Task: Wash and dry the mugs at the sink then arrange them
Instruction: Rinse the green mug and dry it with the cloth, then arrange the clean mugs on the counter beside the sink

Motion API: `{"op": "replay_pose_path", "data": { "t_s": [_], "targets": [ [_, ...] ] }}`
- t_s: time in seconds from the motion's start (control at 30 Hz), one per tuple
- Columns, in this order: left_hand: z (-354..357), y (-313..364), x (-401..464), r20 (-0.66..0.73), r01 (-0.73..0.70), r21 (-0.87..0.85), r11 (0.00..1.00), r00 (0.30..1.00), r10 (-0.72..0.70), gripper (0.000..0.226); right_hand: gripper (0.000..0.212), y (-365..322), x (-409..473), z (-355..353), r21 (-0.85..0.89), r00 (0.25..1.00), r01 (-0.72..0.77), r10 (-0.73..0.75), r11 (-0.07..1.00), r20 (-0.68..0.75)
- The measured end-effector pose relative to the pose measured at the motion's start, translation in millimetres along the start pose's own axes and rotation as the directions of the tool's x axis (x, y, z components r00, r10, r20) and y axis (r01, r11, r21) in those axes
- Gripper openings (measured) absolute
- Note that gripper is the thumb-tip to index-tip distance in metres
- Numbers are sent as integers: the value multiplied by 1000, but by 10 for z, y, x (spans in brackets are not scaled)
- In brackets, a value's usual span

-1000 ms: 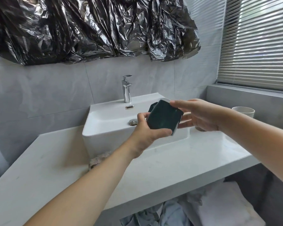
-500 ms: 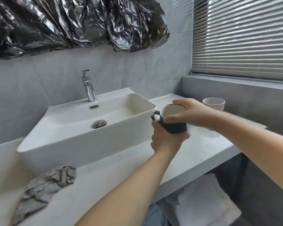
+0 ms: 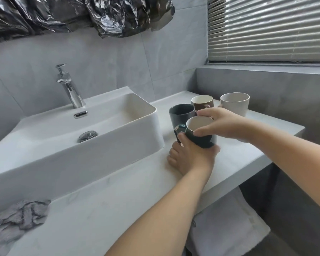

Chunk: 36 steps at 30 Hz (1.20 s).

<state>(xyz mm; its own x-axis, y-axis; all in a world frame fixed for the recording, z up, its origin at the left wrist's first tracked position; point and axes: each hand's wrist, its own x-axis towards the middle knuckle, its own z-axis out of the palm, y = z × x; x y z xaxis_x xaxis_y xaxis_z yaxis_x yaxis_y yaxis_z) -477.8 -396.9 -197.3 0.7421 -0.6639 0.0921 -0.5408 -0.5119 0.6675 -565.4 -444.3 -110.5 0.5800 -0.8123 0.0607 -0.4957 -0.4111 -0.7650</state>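
1. Half a second earlier the dark green ceramic mug with a cream interior [image 3: 199, 134] was held above the white stone counter [image 3: 248, 156], with only one other mug in sight; now it sits low beside a cluster of three mugs, to the right of the white rectangular basin [image 3: 92, 137].
2. Orientation: the green mug stands upright — long axis vertical, mouth up — with its handle pointing left, towards the basin.
3. Left hand [image 3: 190, 157]: fingers curled around the mug's base and lower wall, thumb up by the handle; the hand rests on the counter.
4. Right hand [image 3: 222, 124]: fingers spread and lightly bent over the mug's rim and right side, the thumb pressing its near wall — a loose grip from above.
5. Whether the mug's base touches the counter cannot be told; the left hand hides it.
6. Behind stand a dark blue-grey mug [image 3: 181, 115], a brown mug [image 3: 201, 103] and an off-white mug [image 3: 235, 103], all upright.
7. A crumpled grey cloth [image 3: 17, 220] lies on the counter at lower left, well apart from the mugs.
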Motion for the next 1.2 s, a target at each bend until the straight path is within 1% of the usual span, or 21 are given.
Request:
{"op": "replay_pose_path", "data": {
  "t_s": [0.1, 0.2, 0.23, 0.33, 0.37, 0.43, 0.5, 0.53, 0.6, 0.67, 0.73, 0.8, 0.87, 0.93, 1.0, 1.07, 1.13, 1.2],
  "targets": [
    [16, 22, 2, -6, 3, 27, 1000, 1000, -3, 95, 53, 34, 66, -10, -12, 1000, -3, 3, 1000, 23],
    [16, 13, 20, 16, 4, 49, 999, 1000, -5, 97, 51, 77, 147, -3, 9, 999, -5, 5, 1000, 33],
    [6, 4, 28, 32, 2, 52, 999, 999, -3, 98, 53, 88, 160, 5, 25, 999, -5, 4, 1000, 42],
    [-94, -51, 30, 102, -37, 66, 997, 994, 30, 96, 72, 131, 184, 14, 57, 999, -19, 16, 998, 46],
    [-157, -84, 23, 133, -64, 71, 995, 990, 55, 92, 77, 134, 178, 11, 67, 999, -23, 20, 998, 47],
    [-305, -182, 16, 191, -135, 60, 989, 974, 121, 77, 79, 131, 146, -11, 90, 998, -21, 16, 996, 58],
    [-478, -297, 19, 234, -221, 2, 975, 948, 214, 60, 74, 128, 127, -12, 160, 999, -10, 2, 987, 49],
    [-563, -342, 34, 235, -265, -38, 964, 935, 266, 53, 69, 130, 131, -12, 217, 1000, 0, -4, 976, 17],
    [-693, -394, 95, 185, -348, -80, 934, 915, 357, 42, 56, 149, 171, -22, 283, 994, 43, -14, 958, -106],
    [-765, -378, 211, 114, -427, -109, 898, 892, 437, 41, 39, 207, 239, -54, 299, 969, 80, -3, 951, -248],
    [-804, -300, 380, 129, -444, -159, 882, 876, 465, 45, 24, 271, 296, -102, 336, 942, 49, 68, 940, -328],
    [-833, -164, 583, 211, -416, -157, 896, 872, 442, 49, 20, 277, 356, -195, 355, 931, -46, 169, 934, -324],
    [-868, -55, 679, 343, -362, -120, 924, 858, 381, 51, 17, 276, 363, -262, 382, 923, -159, 275, 910, -270],
    [-952, 54, 766, 501, -277, -73, 958, 820, 275, 53, 12, 139, 381, -364, 422, 905, -286, 387, 860, -177],
    [-1018, 108, 825, 630, -239, 14, 971, 757, 177, 51, 15, -39, 386, -473, 431, 871, -386, 477, 815, -121],
    [-1094, 177, 859, 695, -221, 56, 974, 709, 121, 46, 17, -175, 430, -579, 418, 846, -447, 526, 791, -91],
    [-1161, 228, 861, 716, -180, 71, 981, 694, 75, 44, 29, -233, 520, -642, 390, 815, -519, 578, 761, -41],
    [-1205, 250, 858, 730, -163, 133, 978, 683, 15, 39, 35, -227, 642, -671, 348, 782, -593, 623, 726, 32]
  ]
}}
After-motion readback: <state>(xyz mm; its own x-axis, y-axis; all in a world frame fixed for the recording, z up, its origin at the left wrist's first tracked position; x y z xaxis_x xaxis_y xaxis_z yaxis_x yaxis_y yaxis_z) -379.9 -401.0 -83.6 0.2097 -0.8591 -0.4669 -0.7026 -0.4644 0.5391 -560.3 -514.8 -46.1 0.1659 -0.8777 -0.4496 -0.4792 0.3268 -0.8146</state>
